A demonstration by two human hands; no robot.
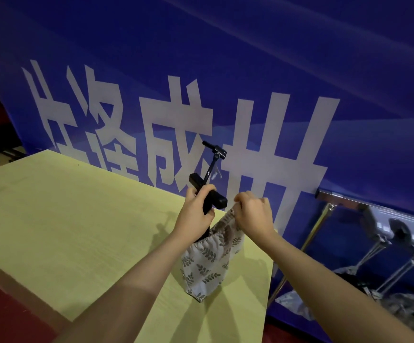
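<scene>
Two bare hands work together over the near right part of a pale yellow-green table (77,206). The left hand (194,215) is wrapped round the body of a black clamp mount (219,202) — fingers curled over its top, thumb on the near side — and holds it tilted, its thin arm rising up and to the right to a small black head with a short bar. The mount's lower end goes down into the open mouth of a cloth bag (206,266), pale grey with a print of leafy sprigs. The right hand (253,215) pinches the far right side of the bag's gathered rim and holds it up, so the mouth stands high at that side and sags lower at the left, just beneath the left wrist. The bag hangs as a loose pouch between the two forearms, its bottom corner low near the table's right edge; whether it rests on the wood or hangs just above it cannot be told. Behind the table stands a big blue banner (300,58) with large white characters. To the right, past the table's edge, a brass-coloured metal pole (311,237) leans below a shiny rail, and the floor (3,305) is dark red.
</scene>
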